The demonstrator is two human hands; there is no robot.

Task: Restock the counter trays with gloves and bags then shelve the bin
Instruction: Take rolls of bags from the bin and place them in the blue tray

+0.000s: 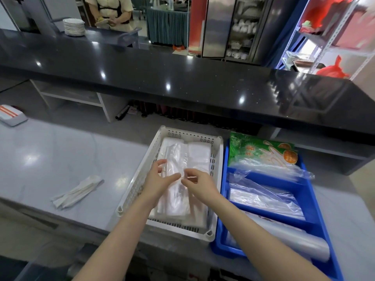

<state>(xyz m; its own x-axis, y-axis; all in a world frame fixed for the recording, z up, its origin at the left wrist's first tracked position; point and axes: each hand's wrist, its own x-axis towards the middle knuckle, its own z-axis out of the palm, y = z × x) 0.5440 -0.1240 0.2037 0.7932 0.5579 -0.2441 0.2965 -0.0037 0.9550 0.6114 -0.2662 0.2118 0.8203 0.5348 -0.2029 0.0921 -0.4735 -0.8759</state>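
Note:
A white perforated tray stands on the grey counter and holds stacks of clear plastic bags. Both my hands are over its middle. My left hand and my right hand each pinch the top clear bag pack with curled fingers, thumbs nearly meeting. To the right sits a blue divided bin with loose clear plastic and a roll of bags. A green packet of disposable gloves leans at the bin's far end.
Wrapped chopsticks lie on the counter to the left, and a white-and-orange packet sits at the far left edge. A raised black counter ledge runs across behind the trays. A person stands beyond it near stacked plates. Metal shelving is at the right.

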